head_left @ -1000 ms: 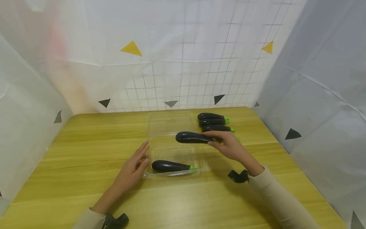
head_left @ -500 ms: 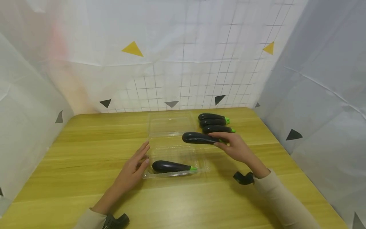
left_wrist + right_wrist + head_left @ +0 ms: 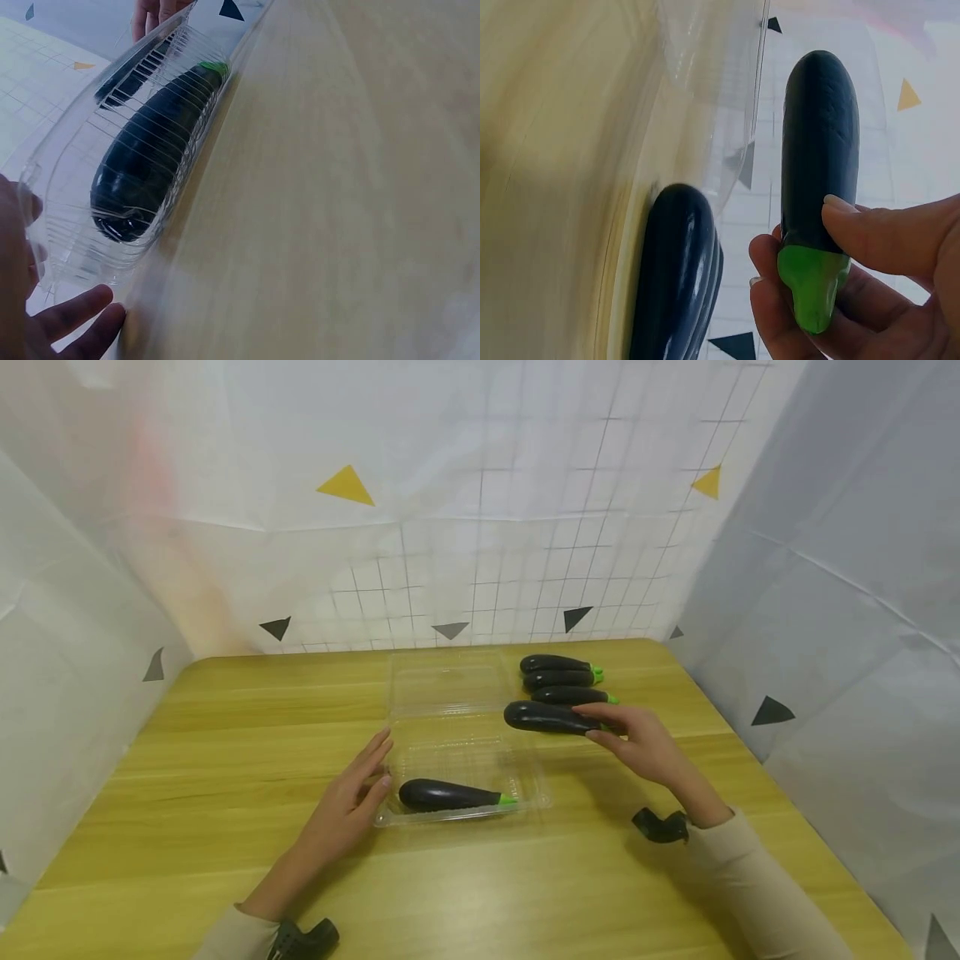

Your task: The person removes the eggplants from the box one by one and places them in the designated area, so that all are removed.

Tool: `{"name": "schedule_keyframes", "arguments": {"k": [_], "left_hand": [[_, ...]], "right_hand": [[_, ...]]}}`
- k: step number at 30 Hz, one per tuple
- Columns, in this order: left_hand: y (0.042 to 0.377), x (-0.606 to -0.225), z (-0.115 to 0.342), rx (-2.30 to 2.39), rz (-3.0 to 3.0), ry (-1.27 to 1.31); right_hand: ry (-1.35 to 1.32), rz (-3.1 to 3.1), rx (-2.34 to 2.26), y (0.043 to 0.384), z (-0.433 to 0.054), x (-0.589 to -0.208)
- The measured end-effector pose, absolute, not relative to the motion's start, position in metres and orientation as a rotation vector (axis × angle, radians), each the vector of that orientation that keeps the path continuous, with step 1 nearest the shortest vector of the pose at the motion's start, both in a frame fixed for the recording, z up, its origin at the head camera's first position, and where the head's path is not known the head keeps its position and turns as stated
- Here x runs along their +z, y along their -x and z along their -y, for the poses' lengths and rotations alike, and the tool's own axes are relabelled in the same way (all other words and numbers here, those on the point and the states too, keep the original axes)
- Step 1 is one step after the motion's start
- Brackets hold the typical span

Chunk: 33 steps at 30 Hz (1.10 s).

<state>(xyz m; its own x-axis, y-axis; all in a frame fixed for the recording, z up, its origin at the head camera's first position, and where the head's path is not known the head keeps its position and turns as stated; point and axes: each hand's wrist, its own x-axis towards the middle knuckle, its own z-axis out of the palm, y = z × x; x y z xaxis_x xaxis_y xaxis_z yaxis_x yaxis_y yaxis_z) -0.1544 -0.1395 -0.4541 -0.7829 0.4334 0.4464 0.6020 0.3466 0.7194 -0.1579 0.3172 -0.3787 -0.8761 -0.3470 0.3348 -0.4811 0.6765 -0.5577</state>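
Observation:
My right hand (image 3: 648, 747) pinches an eggplant (image 3: 543, 717) between thumb and fingers near its green stem. In the right wrist view this eggplant (image 3: 821, 150) is off the table, its dark body pointing away from the palm. A second eggplant (image 3: 448, 796) lies along the near side inside a clear plastic clamshell box (image 3: 465, 758), stem to the right. My left hand (image 3: 341, 810) rests at the box's left end, fingers extended. The left wrist view has its fingers (image 3: 75, 313) beside the box's end wall.
Three more eggplants (image 3: 558, 678) lie side by side at the back right, green stems to the right. The box's lid (image 3: 450, 689) is folded back behind its base. White sheets (image 3: 450, 568) stand around the wooden table (image 3: 225, 777).
My right hand has moved right with the eggplant, from above the box's right side to just in front of the row of eggplants. The left hand has stayed still.

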Motion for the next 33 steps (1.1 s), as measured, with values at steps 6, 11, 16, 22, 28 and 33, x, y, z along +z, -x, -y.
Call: {"name": "schedule_keyframes", "arguments": {"k": [6, 11, 16, 22, 28, 33], "left_hand": [[0.155, -0.455, 0.14, -1.408, 2.42, 0.95], [0.155, -0.456, 0.14, -1.41, 2.412, 0.954], [0.154, -0.455, 0.14, -1.406, 2.411, 0.955], [0.153, -0.454, 0.14, -1.396, 2.407, 0.958], [0.154, -0.455, 0.14, -1.382, 2.402, 0.96], [0.155, -0.455, 0.14, -1.382, 2.4, 0.965]], "right_hand": [[-0.668, 2.705, 0.988, 0.159, -0.328, -0.381], [-0.634, 2.722, 0.989, 0.161, -0.339, -0.385], [-0.62, 2.73, 1.018, 0.163, -0.348, -0.388], [-0.611, 2.74, 1.042, 0.165, -0.357, -0.392], [-0.641, 2.744, 1.053, 0.168, -0.363, -0.397], [-0.638, 2.79, 1.085, 0.171, -0.369, -0.404]]}}
